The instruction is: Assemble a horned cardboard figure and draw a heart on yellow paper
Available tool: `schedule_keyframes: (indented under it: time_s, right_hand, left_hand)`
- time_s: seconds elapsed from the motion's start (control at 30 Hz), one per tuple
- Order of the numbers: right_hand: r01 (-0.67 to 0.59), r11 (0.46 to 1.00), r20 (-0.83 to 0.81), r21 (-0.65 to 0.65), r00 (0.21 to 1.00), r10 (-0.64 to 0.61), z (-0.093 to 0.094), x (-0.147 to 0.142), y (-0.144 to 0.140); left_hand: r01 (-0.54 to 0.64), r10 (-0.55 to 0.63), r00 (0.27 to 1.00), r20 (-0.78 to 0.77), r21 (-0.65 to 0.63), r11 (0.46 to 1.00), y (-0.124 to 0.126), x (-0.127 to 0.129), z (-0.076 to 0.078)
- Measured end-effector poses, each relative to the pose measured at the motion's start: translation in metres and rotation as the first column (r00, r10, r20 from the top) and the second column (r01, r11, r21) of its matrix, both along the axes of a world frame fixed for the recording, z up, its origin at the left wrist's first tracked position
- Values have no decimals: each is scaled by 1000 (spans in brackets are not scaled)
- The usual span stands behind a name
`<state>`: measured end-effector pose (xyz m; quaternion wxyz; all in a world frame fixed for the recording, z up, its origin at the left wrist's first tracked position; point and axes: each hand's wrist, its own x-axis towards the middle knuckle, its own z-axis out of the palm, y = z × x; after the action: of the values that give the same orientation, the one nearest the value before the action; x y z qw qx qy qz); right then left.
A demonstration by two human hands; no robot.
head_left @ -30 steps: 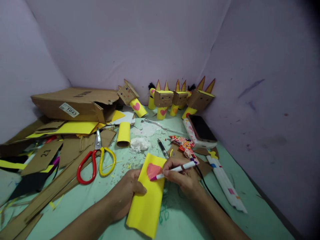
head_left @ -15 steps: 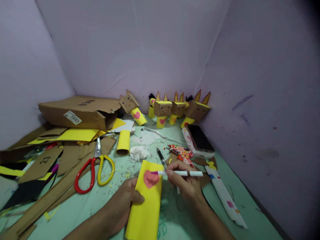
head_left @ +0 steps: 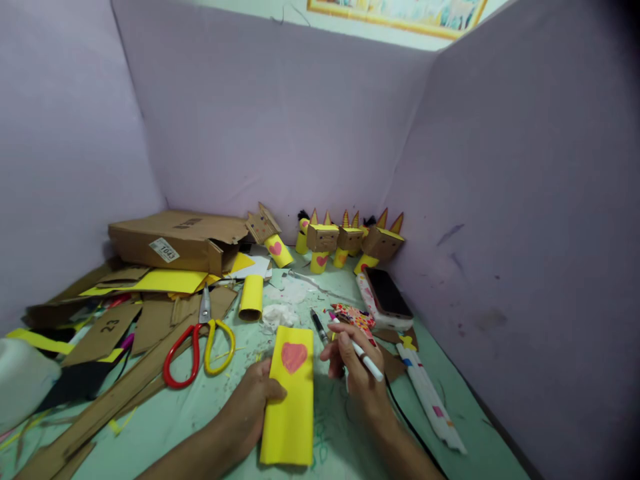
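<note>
My left hand (head_left: 257, 400) grips the left edge of a folded yellow paper strip (head_left: 289, 427), thumb on top. Near the strip's upper end is a coloured pink heart (head_left: 294, 359). My right hand (head_left: 357, 363) is closed around a white marker (head_left: 367, 361) with a purple tip, held to the right of the strip and apart from it. A dark pen (head_left: 319, 325) lies just beyond my right fingers. Behind the strip, a crumpled white tissue (head_left: 280, 315) and a yellow paper tube (head_left: 251, 298) rest on the green table.
Scissors (head_left: 203, 343) with red and yellow handles lie left, among cardboard scraps (head_left: 107, 333). A cardboard box (head_left: 175, 240) sits behind them. Several cardboard-headed figures (head_left: 323, 240) stand along the back wall. At right are a phone (head_left: 387, 292) and a pack of white markers (head_left: 434, 397).
The marker has left the heart and swung to the right, its tip now pointing away. The yellow strip is held more upright. The camera view has tilted up.
</note>
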<state>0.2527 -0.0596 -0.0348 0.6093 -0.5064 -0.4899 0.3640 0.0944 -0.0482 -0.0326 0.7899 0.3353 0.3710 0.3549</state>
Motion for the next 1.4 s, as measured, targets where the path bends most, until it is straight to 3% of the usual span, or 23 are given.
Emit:
schedule_keyframes:
  time_s: [0.2,0.47,0.63,0.77,0.97,1.2,1.4]
  right_hand:
    - [53,998,19,36,998,-54,-4,0,3]
    - [115,990,165,85,978,-128,-8,-3,4]
    - [92,991,112,93,988,-102,-14,-3,1]
    - [53,992,47,110,997,-59,-25,0,-6]
    - [186,983,155,0,971,-184,-35,-4,-13]
    - [251,957,216,-143,952,-217,-31,-3,-9]
    - [221,964,232,-144,955,-184,-24,-6,-11]
  left_hand:
    - [4,-3,1000,-17,43,999,0,0,-3]
    - [-37,37,999,0,4,999,3,-2,-8]
    - [-96,96,995,14,-22,995,3,-3,-8]
    - [-76,82,995,50,-98,992,5,-2,-9]
    - [-78,87,995,43,-175,982,7,-4,-18]
    - [53,-40,997,71,-189,981,17,-9,-34]
    - [34,-24,999,47,-228,973,15,-5,-22]
